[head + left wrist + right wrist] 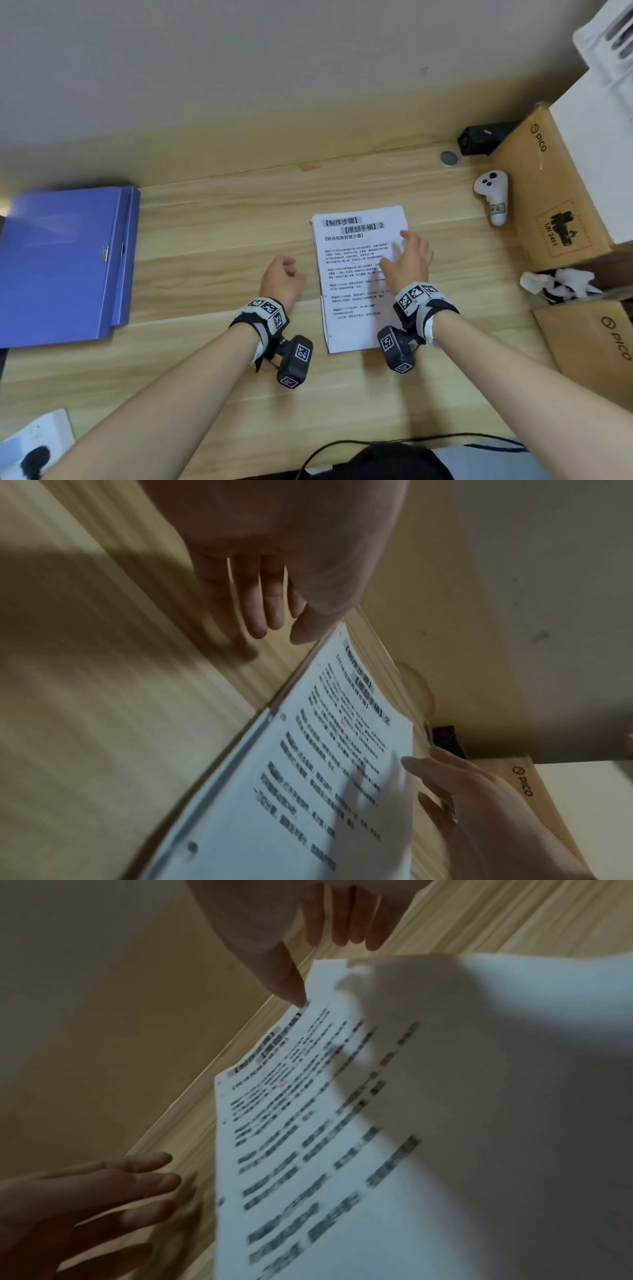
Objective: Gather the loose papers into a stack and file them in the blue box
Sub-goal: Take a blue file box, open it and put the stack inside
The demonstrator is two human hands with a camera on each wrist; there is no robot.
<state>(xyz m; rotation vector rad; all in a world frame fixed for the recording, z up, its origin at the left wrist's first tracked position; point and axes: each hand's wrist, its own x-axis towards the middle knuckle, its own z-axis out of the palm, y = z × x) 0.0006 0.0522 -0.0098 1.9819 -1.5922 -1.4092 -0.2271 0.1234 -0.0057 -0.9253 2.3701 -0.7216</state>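
Observation:
A stack of printed white papers (352, 274) lies flat on the wooden desk (222, 219), right of centre. My right hand (407, 260) hovers over the stack's right edge with fingers spread and holds nothing; the right wrist view shows its thumb tip close to the top sheet (342, 1123). My left hand (282, 277) sits just left of the stack, fingers relaxed and apart from the papers (308, 791). The blue box (65, 263) lies flat and closed at the far left of the desk, well away from both hands.
Two cardboard boxes (548, 192) (589, 342) line the right side, with crumpled tissue (558, 284) between them. A white controller (491, 195) and a black device (479, 138) sit at the back right. A white item (34, 442) lies at the front left corner.

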